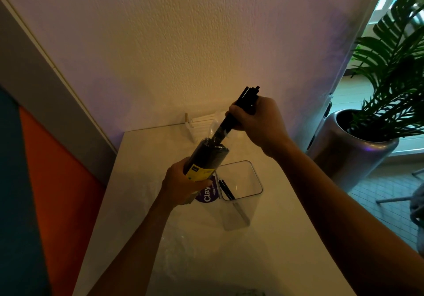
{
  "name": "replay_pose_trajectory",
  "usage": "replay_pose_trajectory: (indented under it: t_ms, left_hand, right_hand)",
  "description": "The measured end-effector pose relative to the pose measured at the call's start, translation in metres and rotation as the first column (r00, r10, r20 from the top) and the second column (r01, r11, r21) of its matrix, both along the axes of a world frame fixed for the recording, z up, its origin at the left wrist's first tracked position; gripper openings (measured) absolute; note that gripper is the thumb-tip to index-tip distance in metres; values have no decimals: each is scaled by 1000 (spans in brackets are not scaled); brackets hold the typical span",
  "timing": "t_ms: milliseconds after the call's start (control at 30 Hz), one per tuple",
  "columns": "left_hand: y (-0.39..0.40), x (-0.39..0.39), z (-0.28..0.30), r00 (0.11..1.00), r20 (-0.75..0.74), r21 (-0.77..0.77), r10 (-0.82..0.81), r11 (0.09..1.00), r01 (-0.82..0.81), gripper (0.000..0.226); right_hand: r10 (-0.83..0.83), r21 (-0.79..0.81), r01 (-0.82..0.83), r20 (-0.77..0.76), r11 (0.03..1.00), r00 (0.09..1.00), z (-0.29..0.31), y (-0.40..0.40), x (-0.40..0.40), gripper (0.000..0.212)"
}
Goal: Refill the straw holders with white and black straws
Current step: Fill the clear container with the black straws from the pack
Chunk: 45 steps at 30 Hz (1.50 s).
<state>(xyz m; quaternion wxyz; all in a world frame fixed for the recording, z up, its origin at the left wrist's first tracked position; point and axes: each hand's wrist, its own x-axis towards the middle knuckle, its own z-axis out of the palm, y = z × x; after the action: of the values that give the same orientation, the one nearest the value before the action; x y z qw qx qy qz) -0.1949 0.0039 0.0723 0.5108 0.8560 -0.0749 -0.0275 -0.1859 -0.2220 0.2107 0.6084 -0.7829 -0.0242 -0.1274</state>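
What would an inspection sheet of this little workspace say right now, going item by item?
Surface: white table against a textured wall.
Job's things: pack of black straws; bunch of black straws partly drawn out; clear holder with a few black straws inside; white straws at the back.
Clutter: purple sticker; clear plastic wrap.
Grippers: left hand grips the pack; right hand grips the bunch.
Cables: nothing seen.
Surroundings: potted plant at right.

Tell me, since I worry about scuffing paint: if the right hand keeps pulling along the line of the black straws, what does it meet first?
Probably nothing close. The right hand draws the bunch of black straws up and away from the pack; beyond lies only the textured wall, though depth is unclear.
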Motion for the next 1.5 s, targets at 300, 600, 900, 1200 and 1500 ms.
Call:
replay_pose_trajectory:
  t_ms: [300,600,900,1200,1500]
  left_hand:
    - [8,-7,-8,999,-16,7,37,999,-36,60]
    - [16,-9,-16,997,-13,59,79,995,-78,52]
    - [22,-11,-31,988,-13,126,153,981,-150,57]
    - [21,-11,-32,971,-63,40,230,973,-228,56]
    - [16,-12,-27,977,-51,-32,209,977,-211,61]
  right_hand:
    - [-74,-192,94,112,977,991,31,7,8,23]
    - [-103,-276,167,233,947,967,61,4,0,16]
    - [-113,-454,263,330,851,937,96,-1,-2,16]
    - [-72,-590,69,18,804,997,20,4,-4,22]
    - [-22,-521,-155,-318,839,948,-70,18,-20,25]
